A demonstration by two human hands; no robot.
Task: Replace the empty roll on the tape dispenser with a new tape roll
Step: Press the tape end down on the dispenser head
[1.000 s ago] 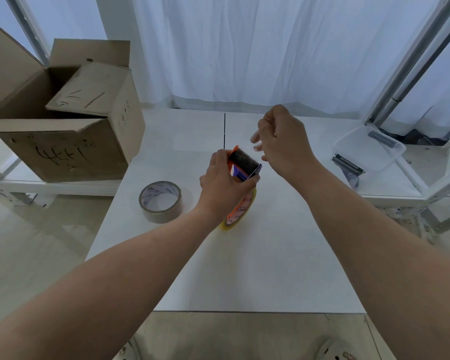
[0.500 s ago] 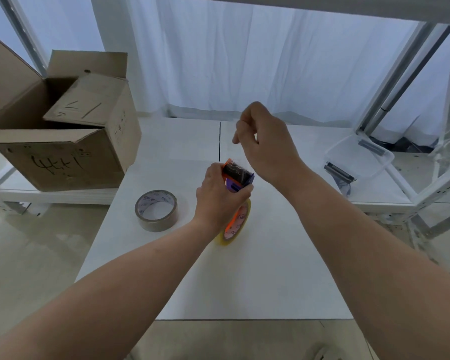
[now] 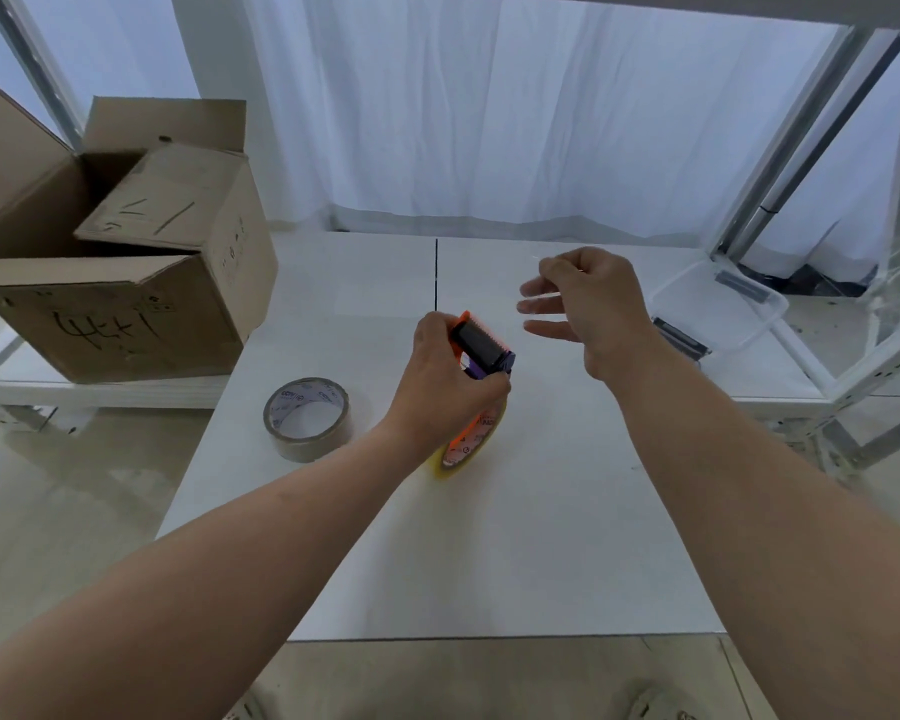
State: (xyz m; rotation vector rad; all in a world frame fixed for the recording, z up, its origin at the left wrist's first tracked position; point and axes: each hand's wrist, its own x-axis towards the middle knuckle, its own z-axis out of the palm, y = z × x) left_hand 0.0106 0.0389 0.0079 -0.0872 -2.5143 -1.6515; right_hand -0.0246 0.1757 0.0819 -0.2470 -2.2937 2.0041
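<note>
Orange plastic tape dispenser w/ yellow roll under it, upright on white desk, clenched in left hand. Right hand just beside dispenser: thumb + forefinger pinched, maybe on clear tape; other fingers loose. Brown tape roll lies left of dispenser. Prob. threading step; next: feed end to cutter.

dispenser: orange-black, upright on table | yellow roll: mounted | brown roll: flat, left

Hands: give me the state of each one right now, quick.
Left hand: closed around the tape dispenser, holding it upright on the table.
Right hand: raised, fingers loosely spread, thumb and forefinger pinched; what it pinches cannot be told.
</note>
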